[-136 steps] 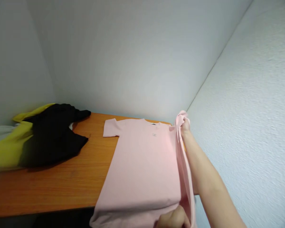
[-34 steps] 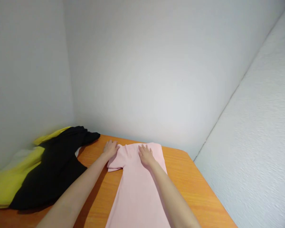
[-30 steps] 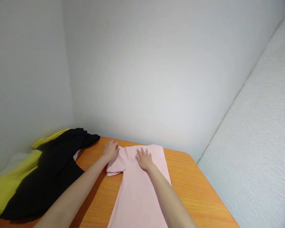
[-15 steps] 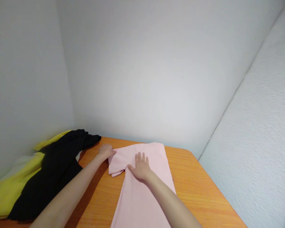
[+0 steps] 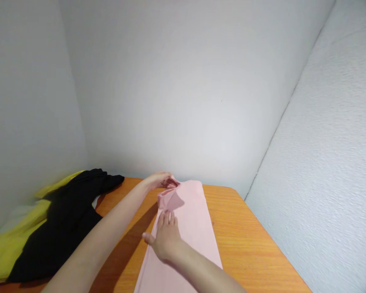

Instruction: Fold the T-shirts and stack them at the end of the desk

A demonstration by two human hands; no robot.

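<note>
A pink T-shirt (image 5: 192, 221), doubled into a long strip, lies on the wooden table in front of me. At its far left, my left hand (image 5: 164, 180) grips the sleeve and lifts it off the table, bending it over toward the shirt's body. My right hand (image 5: 167, 236) rests palm down with fingers stretched out on the shirt's left edge, just below the raised sleeve; its thumb sticks out past the edge. The near end of the shirt runs out of view at the bottom.
Black clothing (image 5: 70, 219) lies heaped on the left of the table (image 5: 240, 236), with yellow clothing (image 5: 21, 240) beside and partly under it. A pale wall (image 5: 158, 89) rises behind the table, and another wall (image 5: 329, 171) stands on the right.
My left hand has raised the sleeve and carried it right, over the shirt's body. My right hand has slid nearer and left, to the shirt's edge. The view has shifted slightly.
</note>
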